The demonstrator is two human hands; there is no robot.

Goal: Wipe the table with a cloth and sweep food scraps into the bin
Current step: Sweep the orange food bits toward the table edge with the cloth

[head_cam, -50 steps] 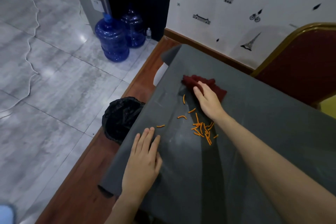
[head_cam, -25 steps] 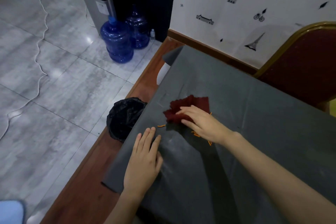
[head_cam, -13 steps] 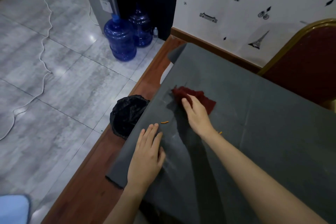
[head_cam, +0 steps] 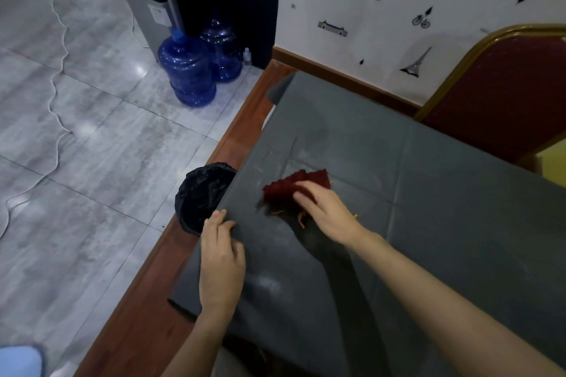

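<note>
Cloth (head_cam: pixel 289 188) under flat R hand (head_cam: pixel 326 213), scraps (head_cam: pixel 301 220) part-hidden; L hand (head_cam: pixel 222 260) flat on table (head_cam: pixel 444 199).

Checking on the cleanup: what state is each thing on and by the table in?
Red cloth, bunched on the table.
Right hand, pressing the red cloth.
Left hand, flat at the table edge.
Orange scraps, loose beside the red cloth.
Bin, open, black-lined, beside the table.

Grey tiled floor (head_cam: pixel 92 131), decal-patterned wall (head_cam: pixel 382 9)

Bare tablecloth (head_cam: pixel 337 138) runs from scraps (head_cam: pixel 301 219) to the edge beside the bin (head_cam: pixel 199 196); left hand (head_cam: pixel 222 266) flanks it.
</note>
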